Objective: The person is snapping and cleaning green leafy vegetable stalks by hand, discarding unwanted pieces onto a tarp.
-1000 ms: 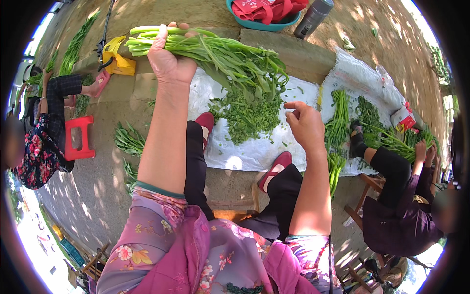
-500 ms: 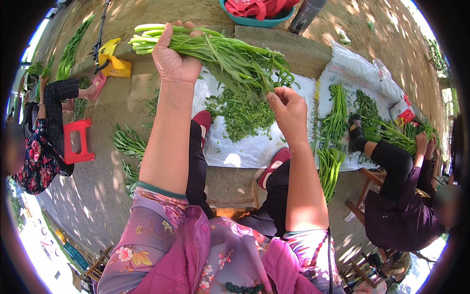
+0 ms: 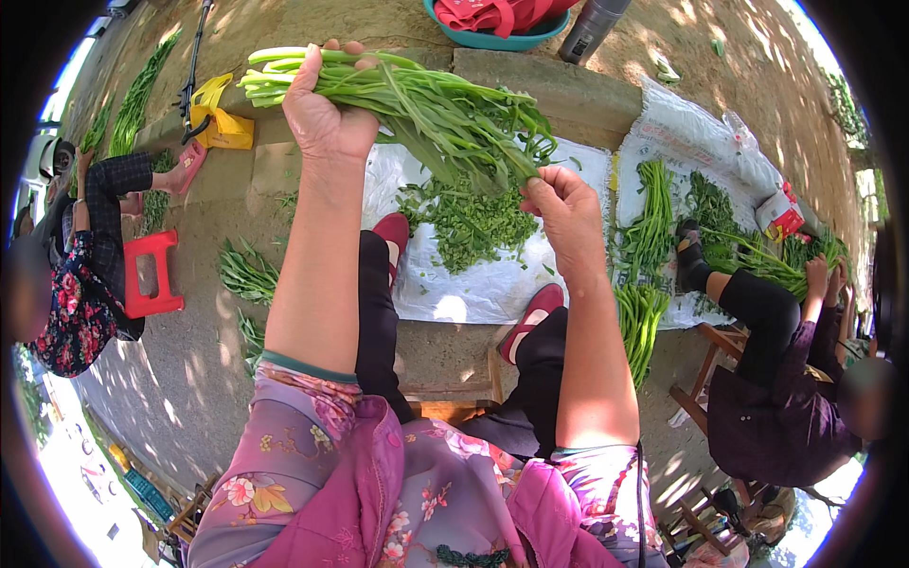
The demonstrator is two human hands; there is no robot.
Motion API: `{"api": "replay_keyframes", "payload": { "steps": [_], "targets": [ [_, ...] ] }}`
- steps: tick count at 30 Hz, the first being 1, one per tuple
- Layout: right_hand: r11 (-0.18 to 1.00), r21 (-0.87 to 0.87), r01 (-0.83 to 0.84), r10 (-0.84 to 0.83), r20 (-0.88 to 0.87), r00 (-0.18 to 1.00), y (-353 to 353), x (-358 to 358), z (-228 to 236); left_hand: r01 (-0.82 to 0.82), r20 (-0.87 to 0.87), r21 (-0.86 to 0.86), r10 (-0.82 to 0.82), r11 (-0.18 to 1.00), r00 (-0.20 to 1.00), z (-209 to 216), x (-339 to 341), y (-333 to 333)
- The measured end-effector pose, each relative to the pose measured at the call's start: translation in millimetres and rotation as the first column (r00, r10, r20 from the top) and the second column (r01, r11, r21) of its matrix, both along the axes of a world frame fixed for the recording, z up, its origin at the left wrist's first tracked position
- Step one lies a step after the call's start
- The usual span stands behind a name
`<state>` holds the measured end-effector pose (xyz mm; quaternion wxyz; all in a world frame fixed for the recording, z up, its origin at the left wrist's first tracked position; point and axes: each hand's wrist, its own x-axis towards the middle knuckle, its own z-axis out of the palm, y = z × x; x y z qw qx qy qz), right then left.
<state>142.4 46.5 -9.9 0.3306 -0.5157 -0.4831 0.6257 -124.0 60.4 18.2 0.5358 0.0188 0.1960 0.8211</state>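
Grips a long bunch of greens in the left hand, up in front of the body, with fingers wrapped tightly around the pale stems close to the butt ends. Runs lengthwise from stem ends at upper left to leaf tips at lower right, sloping down gently. Meets the right hand at the leafy end, with thumb and forefinger narrowed to a pinch, apparently on the outermost leaf tips. Puts the left hand nearer the stems, the right hand nearer the leaves, with most of the bunch's length between.

Below, on a white sheet on the ground: a loose heap of leafy bits. To the right, partly on another white sheet: stemmy bundles and a red-and-white packet, with contents impossible to tell. To the left: a red stool and, farther out, a yellow bag, likewise unreadable inside. Farthest ahead: a teal basin holding a red bag, and just beside, a grey flask.
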Motion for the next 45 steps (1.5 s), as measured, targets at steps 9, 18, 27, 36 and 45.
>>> {"api": "replay_keyframes", "payload": {
  "steps": [9,18,27,36,45],
  "targets": [
    [0.942,0.273,-0.197,0.033,0.507,0.861,-1.8,-3.2,1.5,0.043,-0.004,0.021,-0.043,0.999,0.999,1.5,1.5,0.9],
    [0.923,0.219,-0.316,0.082,0.690,0.719,-5.5,-4.9,15.9,0.123,-0.057,0.074,-0.119,0.990,0.991,1.3,6.5,-1.3],
    [0.917,0.037,-0.396,0.197,0.823,0.533,-1.3,8.1,12.3,-0.013,-0.042,0.001,0.013,1.000,0.999,2.9,-9.1,-1.1],
    [0.885,0.142,-0.443,0.212,0.726,0.654,-7.2,10.2,3.2,-0.022,-0.046,-0.006,0.021,1.000,0.999,1.5,-12.8,-1.2],
    [0.936,0.104,-0.337,0.192,0.652,0.734,-2.1,6.7,5.0,0.000,-0.038,0.002,0.000,1.000,0.999,2.8,-11.4,-1.9]
  ]
}}
